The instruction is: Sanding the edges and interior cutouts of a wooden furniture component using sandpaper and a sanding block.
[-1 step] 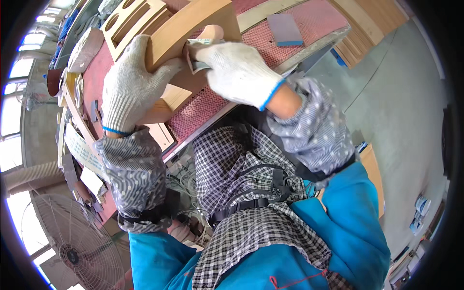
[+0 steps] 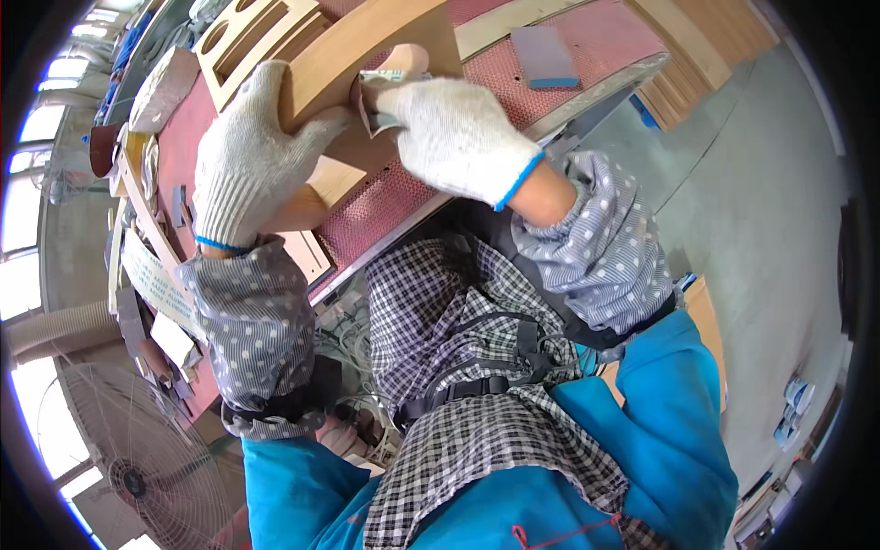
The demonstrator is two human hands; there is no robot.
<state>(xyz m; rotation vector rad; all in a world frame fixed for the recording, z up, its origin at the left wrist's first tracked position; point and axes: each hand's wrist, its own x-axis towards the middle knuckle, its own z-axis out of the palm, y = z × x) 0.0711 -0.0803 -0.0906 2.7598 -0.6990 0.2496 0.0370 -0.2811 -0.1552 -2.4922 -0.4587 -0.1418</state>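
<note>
Currently, top centre of frame:
Left hand: white knitted glove (image 2: 246, 156), gripping the left edge of a curved light-brown wooden panel (image 2: 367, 46), thumb wrapping onto its face, fingers going behind it.
Right hand: white knitted glove with blue cuff (image 2: 458, 136), closing on a folded grey sanding sheet (image 2: 380, 103), pressing it against the panel's lower edge.
Hands: sitting close together, both on the same panel, not touching each other.
Panel: standing tilted on the red-matted workbench (image 2: 587, 37), upper middle of frame, a second flat wooden piece (image 2: 344, 174) lying just beneath it.
Bench, upper right: grey rectangular sanding block with blue base (image 2: 545, 57) lying flat, well apart from the hands.
Bench, upper left: pale wooden frame with oval cut-outs (image 2: 240, 38) lying behind the left glove.
Lower left of frame: round wire-guarded floor fan (image 2: 137, 458).
Right of frame: stack of wooden boards (image 2: 706, 37) sitting beside the bench, grey concrete floor (image 2: 761, 202) below.
</note>
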